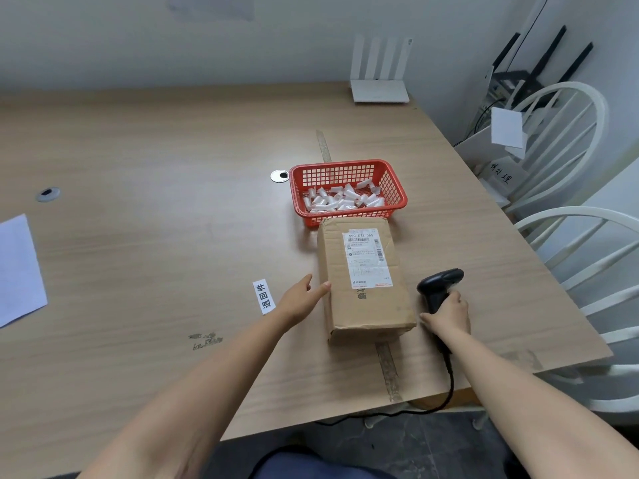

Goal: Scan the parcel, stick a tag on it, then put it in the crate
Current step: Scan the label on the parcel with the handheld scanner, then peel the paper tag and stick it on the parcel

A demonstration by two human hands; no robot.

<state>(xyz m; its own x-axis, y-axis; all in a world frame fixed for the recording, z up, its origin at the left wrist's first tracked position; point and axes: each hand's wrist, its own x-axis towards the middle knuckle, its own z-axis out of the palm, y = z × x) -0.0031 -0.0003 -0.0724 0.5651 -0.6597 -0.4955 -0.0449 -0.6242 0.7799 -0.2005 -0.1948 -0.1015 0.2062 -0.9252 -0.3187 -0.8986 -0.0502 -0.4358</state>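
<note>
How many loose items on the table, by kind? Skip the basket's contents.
Cardboard parcel: 1
Handheld scanner: 1
Red basket: 1
White tag: 1
Paper sheet: 1
White router: 1
Total: 6

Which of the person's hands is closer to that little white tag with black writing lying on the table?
Left. The left hand lies just right of the white tag, fingertips against the parcel. The right hand is beyond the parcel, gripping the scanner.

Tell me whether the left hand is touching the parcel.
Touching. In the head view the left hand lies flat beside the parcel, its thumb tip pressed against the box's left edge with no gap showing.
</note>
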